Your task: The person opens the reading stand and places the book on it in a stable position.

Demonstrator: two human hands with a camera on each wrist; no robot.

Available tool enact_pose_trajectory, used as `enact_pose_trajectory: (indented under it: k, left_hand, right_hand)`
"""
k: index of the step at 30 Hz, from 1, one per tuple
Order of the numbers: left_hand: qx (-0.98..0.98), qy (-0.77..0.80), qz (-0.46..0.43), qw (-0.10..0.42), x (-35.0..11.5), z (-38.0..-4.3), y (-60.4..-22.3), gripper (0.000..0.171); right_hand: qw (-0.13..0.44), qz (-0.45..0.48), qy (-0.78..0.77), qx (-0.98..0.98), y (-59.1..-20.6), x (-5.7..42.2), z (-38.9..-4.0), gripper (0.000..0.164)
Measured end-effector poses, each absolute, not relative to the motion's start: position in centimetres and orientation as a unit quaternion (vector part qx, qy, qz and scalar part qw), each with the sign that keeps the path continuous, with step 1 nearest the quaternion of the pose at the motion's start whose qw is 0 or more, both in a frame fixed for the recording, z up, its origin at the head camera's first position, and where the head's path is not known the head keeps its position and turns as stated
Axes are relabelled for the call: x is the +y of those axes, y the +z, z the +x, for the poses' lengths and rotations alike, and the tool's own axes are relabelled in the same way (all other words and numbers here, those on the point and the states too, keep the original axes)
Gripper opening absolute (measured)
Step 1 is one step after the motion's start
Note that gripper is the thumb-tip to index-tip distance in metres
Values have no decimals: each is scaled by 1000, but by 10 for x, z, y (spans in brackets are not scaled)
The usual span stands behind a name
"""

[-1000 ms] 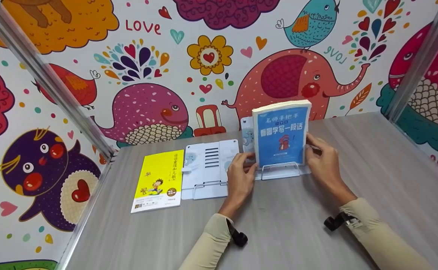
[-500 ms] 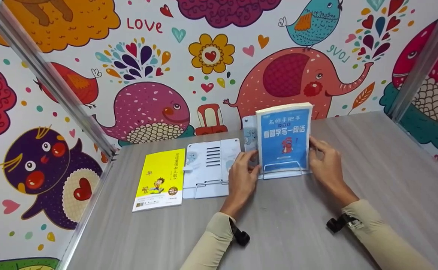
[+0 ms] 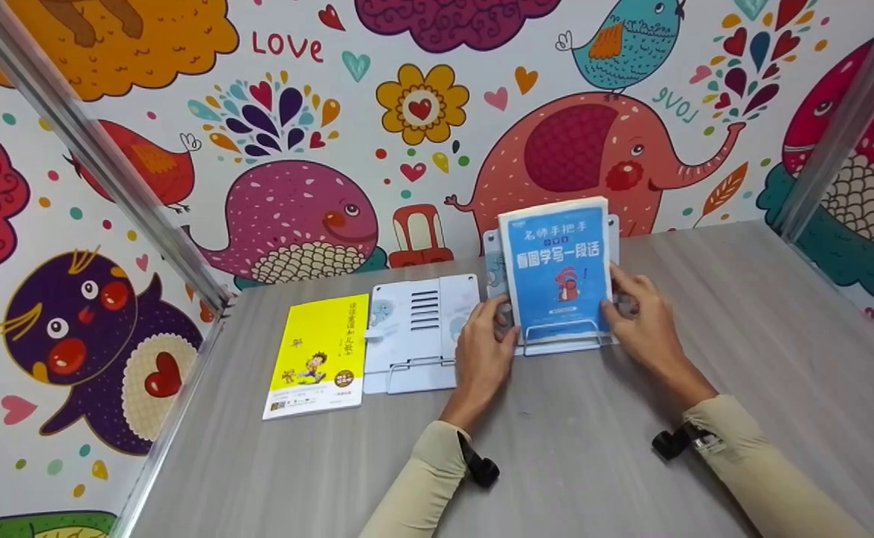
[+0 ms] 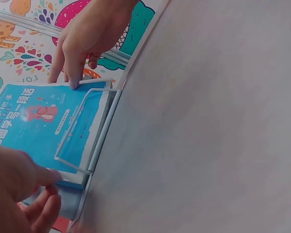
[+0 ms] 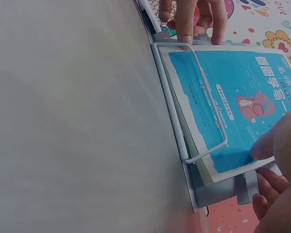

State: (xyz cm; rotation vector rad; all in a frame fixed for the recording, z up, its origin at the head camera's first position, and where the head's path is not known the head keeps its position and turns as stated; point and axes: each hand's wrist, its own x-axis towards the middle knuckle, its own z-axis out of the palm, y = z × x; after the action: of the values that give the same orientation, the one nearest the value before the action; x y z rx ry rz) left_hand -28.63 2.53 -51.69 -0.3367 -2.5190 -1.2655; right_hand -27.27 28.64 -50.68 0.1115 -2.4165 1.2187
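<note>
A thick blue book (image 3: 556,261) with a rabbit-like red figure on its cover leans on a white metal book stand (image 3: 494,254), slightly tilted to the left. The stand's wire holder (image 3: 564,326) crosses the front of the lower cover. At the book's left edge, my left hand (image 3: 481,351) grips near the lower corner, its thumb by the cover's edge in the left wrist view. My right hand (image 3: 647,323) holds the right edge; the right wrist view has its thumb on the cover and the other fingers (image 5: 271,187) curled beside the stand's side tab.
Left of the stand, a second white book stand (image 3: 423,329) lies on the grey table (image 3: 541,463). Beside it is a yellow book (image 3: 321,347) with a cartoon child. A wall with cartoon animals (image 3: 302,209) closes off the back, with metal posts (image 3: 119,172) at the corners.
The blue book's top has shifted left and back against the stand, baring the stand's upper right corner. My right thumb has come onto the cover's edge; my left hand stays close by.
</note>
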Motion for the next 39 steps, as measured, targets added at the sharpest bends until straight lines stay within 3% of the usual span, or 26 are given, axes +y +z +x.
enact_pose_trajectory:
  k: [9, 20, 28, 39]
  left_hand:
    - [-884, -425, -108, 165, 26, -283, -517, 53]
    - [-879, -442, -52, 173, 30, -280, -519, 81]
    - [-876, -452, -58, 157, 28, -279, -519, 71]
    - [-874, -453, -91, 150, 31, -278, -518, 75]
  right_hand:
    - [212, 37, 432, -876, -507, 283, -273, 66]
    - [211, 35, 430, -877, -510, 282, -275, 58]
    - [207, 30, 450, -868, -511, 284, -274, 53]
    - [205, 20, 454, -867, -508, 289, -272, 53]
